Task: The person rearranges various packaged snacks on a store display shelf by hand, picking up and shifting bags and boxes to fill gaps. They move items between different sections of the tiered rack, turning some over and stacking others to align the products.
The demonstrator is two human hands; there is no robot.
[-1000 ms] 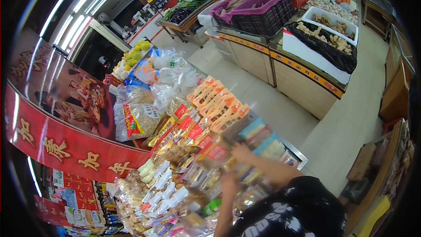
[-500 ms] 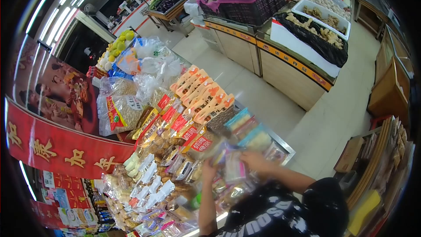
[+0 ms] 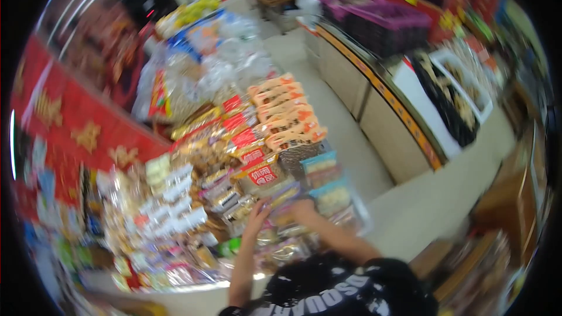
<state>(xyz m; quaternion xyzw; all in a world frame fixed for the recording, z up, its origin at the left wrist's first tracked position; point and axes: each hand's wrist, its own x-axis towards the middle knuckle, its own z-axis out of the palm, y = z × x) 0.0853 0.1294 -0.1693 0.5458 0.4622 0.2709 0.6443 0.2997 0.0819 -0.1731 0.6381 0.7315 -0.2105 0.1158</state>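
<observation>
Your left hand (image 3: 255, 220) and right hand (image 3: 304, 212) flank one purple-edged pack (image 3: 283, 195) above the surface (image 3: 364, 217), nearer the red-labelled pack (image 3: 262, 175) than before; two blue-topped packs (image 3: 331, 196) lie rightward. Blur hides each grip's opening and hold.

Below the orange packets (image 3: 287, 111), the left hand (image 3: 256, 215) and blurred right hand (image 3: 302, 210) are at a purple-edged packet (image 3: 285, 195). Blue-topped packets (image 3: 329, 190) lie below the orange packets; a purple-lined crate (image 3: 383, 26) stands beyond them, to the right.
</observation>
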